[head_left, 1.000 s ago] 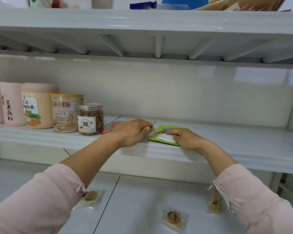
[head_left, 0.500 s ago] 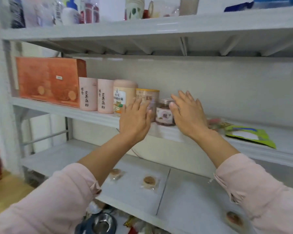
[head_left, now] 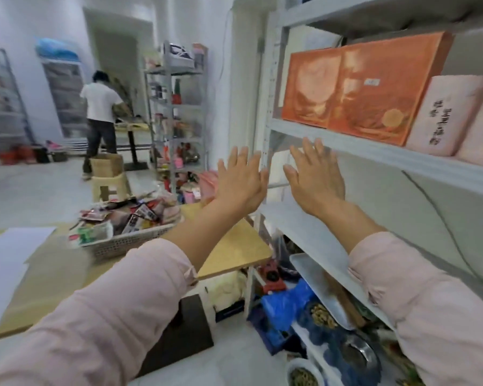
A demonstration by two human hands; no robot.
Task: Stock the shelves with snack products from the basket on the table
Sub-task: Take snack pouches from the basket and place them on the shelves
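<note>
White mesh basket (head_left: 129, 242) sits on the wooden worktop (head_left: 234, 246), at about eight o'clock from the hands. It is heaped with snack packets (head_left: 140, 215) whose print is too blurred to read. Left hand (head_left: 240, 182) is raised with fingers spread, holding nothing, well apart from the basket. Right hand (head_left: 315, 176), just beside it at three o'clock, is also flat and empty. Its fingertips (head_left: 307, 149) overlap the front edge of the shelf (head_left: 388, 157); I cannot tell whether they touch it. Orange box (head_left: 360, 87) and pink canisters (head_left: 452, 115) stand on that shelf, the canisters cut off by the right edge.
</note>
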